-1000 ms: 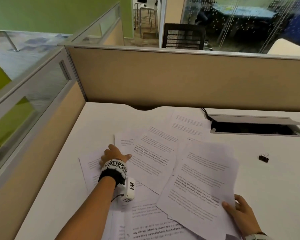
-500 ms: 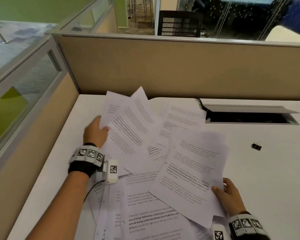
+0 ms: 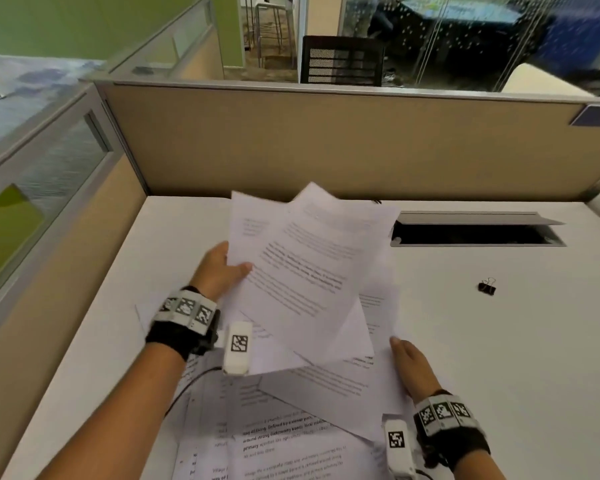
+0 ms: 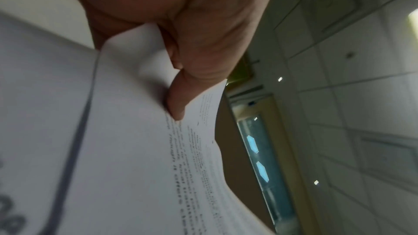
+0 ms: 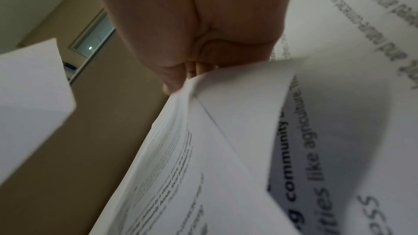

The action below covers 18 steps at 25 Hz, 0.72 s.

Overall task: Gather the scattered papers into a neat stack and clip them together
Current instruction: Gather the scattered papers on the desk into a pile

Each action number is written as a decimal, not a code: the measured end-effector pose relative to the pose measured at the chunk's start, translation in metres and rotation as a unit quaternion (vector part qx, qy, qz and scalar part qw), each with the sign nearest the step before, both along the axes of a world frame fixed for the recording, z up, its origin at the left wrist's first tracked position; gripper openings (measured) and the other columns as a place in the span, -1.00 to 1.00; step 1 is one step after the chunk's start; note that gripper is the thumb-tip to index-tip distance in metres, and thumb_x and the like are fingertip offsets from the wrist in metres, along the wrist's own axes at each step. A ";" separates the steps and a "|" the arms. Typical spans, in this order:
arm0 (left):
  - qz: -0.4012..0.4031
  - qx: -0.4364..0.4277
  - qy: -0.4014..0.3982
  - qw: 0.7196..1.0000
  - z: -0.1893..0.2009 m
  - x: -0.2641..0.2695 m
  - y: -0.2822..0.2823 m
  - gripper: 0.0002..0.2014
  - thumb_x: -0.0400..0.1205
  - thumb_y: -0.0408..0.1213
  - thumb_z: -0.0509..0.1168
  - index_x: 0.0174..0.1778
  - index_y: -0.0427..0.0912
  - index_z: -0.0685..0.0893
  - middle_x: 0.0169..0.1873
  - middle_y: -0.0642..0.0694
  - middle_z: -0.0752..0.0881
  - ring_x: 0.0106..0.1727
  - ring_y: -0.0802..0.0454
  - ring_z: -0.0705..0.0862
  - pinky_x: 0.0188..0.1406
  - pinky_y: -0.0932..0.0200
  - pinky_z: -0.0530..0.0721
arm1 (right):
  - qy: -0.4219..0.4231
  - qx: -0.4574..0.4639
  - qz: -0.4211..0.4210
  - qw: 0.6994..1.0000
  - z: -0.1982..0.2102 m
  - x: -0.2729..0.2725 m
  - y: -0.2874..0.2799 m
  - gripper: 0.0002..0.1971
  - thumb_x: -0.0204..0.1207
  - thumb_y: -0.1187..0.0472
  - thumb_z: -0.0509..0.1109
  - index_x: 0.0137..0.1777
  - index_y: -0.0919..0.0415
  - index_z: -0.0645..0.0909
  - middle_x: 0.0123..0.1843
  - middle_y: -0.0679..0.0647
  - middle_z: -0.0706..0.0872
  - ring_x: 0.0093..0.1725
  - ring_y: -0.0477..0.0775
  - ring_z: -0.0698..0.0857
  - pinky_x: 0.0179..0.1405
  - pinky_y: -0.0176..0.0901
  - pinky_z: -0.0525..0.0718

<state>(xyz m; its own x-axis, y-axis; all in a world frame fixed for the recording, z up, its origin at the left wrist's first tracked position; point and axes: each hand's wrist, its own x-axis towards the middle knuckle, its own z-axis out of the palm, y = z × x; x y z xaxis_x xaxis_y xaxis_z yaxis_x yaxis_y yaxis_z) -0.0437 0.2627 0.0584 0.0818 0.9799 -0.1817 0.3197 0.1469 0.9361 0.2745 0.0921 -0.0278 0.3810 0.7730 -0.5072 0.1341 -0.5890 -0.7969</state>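
Note:
My left hand (image 3: 219, 268) pinches a few printed sheets (image 3: 309, 271) by their left edge, thumb on top, and holds them tilted above the white desk (image 3: 499, 358). In the left wrist view the thumb (image 4: 176, 99) presses on the held sheets (image 4: 135, 149). My right hand (image 3: 413, 368) grips the right edge of a lower bundle of papers (image 3: 343, 393); the right wrist view shows its fingertips (image 5: 176, 83) at the curling paper edge (image 5: 226, 113). More loose sheets (image 3: 291, 441) lie near me. A black binder clip (image 3: 487, 287) sits alone at the right.
A beige partition (image 3: 326, 143) closes off the desk at the back and left. An open cable hatch (image 3: 475, 233) is set into the desk behind the clip. Bare desk surface stretches to the right of the papers.
My left hand has picked sheets up from the desk and carried them right, over the bundle in my right hand. The right hand has stayed at that bundle's right edge.

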 end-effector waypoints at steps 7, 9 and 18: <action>-0.082 -0.093 0.120 0.985 -0.089 0.066 -0.045 -0.53 0.56 -0.34 0.35 0.41 -0.24 0.49 0.35 -0.22 0.62 0.34 -0.16 0.59 0.29 0.13 0.51 | 0.011 -0.043 0.019 0.999 -0.002 0.005 -0.005 -0.44 0.53 -0.09 0.30 0.41 0.26 0.42 0.33 0.21 0.58 0.25 0.21 0.58 0.14 -0.03 0.52; -0.100 -0.093 0.131 0.982 -0.091 0.074 -0.045 -0.52 0.57 -0.33 0.34 0.42 -0.21 0.45 0.35 -0.21 0.62 0.34 -0.15 0.58 0.28 0.14 0.50 | 0.034 -0.023 0.012 0.999 -0.007 0.005 -0.007 -0.41 0.50 -0.01 0.38 0.44 0.26 0.37 0.37 0.08 0.52 0.39 0.20 0.53 0.29 -0.03 0.49; -0.161 -0.073 0.199 0.964 -0.081 0.099 -0.025 -0.37 0.60 -0.14 0.28 0.55 -0.19 0.19 0.43 -0.19 0.46 0.40 -0.19 0.51 0.36 0.05 0.48 | 0.016 -0.009 -0.020 1.000 -0.023 0.006 -0.006 -0.67 0.47 0.19 0.37 0.17 -0.12 0.39 0.29 0.30 0.66 0.15 0.29 0.70 0.25 0.26 0.64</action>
